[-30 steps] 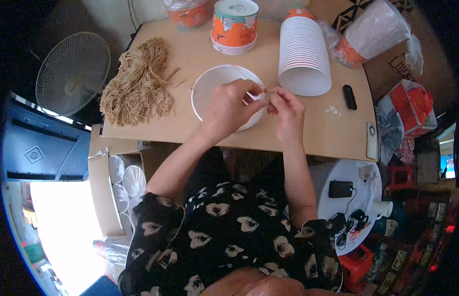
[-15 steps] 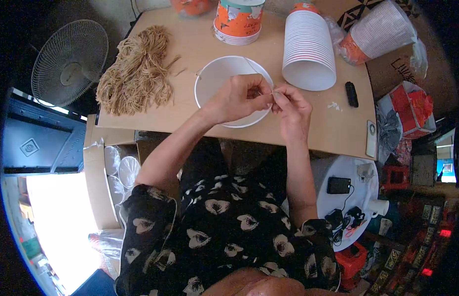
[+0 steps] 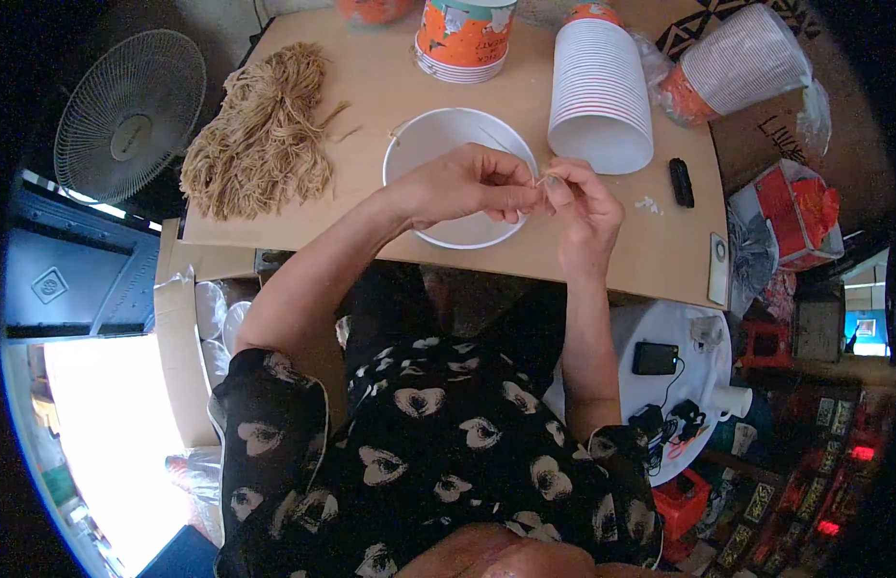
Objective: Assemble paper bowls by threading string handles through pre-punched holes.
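Observation:
A white paper bucket [image 3: 405, 166] stands mouth-up near the table's front edge. Above the right part of its rim, my left hand [image 3: 467, 188] and my right hand [image 3: 584, 207] meet fingertip to fingertip. Both are closed in a pinch on a thin tan cord [image 3: 538, 180], only a little of which shows between the fingers. A bit of similar cord sticks out at the bucket's left rim, and a strand runs across its inside. To the left lies a thick bundle of tan cords [image 3: 260, 144], with loose ends spread on the table.
An orange printed bucket [image 3: 463, 43] stands at the back. Nested white buckets [image 3: 602, 96] lie to the right, beside another bagged stack [image 3: 741, 67]. A black tool [image 3: 681, 183] and a phone-like slab [image 3: 718, 270] rest near the right edge. A fan [image 3: 130, 116] stands left.
My right hand has shifted slightly right and turned, with its fingers more raised. A short loop of cord now shows between my fingertips. The whole view has moved a little.

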The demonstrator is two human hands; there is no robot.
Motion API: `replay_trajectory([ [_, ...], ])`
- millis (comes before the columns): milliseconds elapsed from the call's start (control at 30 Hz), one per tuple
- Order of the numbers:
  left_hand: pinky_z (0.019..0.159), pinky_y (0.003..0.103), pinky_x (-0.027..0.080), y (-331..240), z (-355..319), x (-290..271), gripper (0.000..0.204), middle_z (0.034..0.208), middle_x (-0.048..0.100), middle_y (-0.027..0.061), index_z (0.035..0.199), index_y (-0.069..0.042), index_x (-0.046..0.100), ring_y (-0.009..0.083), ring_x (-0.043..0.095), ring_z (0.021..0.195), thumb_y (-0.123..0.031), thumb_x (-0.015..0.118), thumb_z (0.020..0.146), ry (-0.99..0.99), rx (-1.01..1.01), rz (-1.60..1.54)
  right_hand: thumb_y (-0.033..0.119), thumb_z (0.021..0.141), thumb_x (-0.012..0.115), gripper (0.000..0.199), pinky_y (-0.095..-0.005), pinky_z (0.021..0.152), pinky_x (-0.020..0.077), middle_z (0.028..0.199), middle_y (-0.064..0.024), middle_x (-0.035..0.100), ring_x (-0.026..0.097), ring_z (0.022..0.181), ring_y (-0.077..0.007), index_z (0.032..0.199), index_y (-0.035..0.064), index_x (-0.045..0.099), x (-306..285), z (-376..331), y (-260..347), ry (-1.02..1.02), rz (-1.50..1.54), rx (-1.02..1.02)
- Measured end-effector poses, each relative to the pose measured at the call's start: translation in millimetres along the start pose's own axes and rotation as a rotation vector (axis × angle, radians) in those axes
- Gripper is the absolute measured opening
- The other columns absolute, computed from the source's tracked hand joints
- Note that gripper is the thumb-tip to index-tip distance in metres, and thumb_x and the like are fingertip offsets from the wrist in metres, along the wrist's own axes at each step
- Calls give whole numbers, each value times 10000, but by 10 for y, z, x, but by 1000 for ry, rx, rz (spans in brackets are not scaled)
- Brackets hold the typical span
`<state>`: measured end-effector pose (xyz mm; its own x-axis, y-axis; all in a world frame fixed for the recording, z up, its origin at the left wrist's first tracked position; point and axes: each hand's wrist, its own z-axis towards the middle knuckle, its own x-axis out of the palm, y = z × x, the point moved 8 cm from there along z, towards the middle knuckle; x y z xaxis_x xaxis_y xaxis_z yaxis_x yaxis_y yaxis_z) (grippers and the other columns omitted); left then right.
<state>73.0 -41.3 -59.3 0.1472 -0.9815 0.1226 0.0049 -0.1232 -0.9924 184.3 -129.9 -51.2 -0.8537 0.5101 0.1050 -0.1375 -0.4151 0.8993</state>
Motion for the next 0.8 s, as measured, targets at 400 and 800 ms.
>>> replay_trajectory([
  [400,729,227,520,-21,-65,-4,182,869,682,0,987,-7,689,63,621,789,-177,625,978,9,-27,127,-5,900,645,149,-235,644,519,890,-36,674,616,724,-81,1045,-34,665,-94,-50,103,85,-42,114],
  [800,707,240,542,-26,-207,24,165,841,689,30,1019,27,680,78,634,742,-114,608,973,-126,-4,280,-17,854,668,127,-279,661,507,890,-93,667,639,768,-137,980,-25,679,47,-170,349,361,-682,71],
])
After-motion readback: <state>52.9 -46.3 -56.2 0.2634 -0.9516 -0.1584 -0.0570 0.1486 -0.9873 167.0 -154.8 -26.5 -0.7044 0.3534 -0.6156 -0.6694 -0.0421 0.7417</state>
